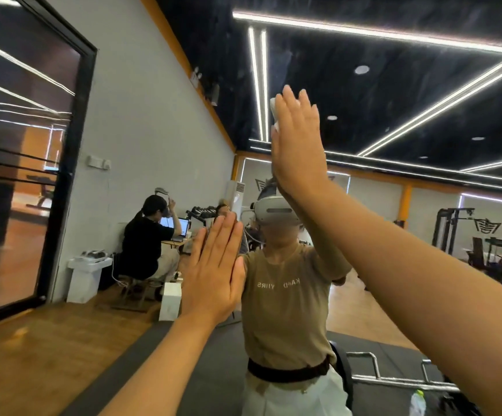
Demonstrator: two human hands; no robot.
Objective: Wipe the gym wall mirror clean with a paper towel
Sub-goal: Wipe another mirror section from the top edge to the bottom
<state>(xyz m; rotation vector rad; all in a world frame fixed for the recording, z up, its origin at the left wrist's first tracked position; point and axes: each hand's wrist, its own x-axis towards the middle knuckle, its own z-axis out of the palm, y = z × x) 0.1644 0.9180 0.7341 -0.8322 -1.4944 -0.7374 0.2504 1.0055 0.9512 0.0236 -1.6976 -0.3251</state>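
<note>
Right hand [299,145] flat-fingered, pressing paper towel [273,111] to mirror [153,115]; left hand [213,271] flat, empty-gripped; shirt [282,310] reads reversed "KA…YIIRS".

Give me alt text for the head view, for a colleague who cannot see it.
A right hand presses a white paper towel flat and high against the large gym wall mirror, while the left hand rests flat on the glass lower down. The mirror reflects the person and the gym behind.

Paper towel [274,113] between right hand [299,145] and mirror [393,94]
</note>
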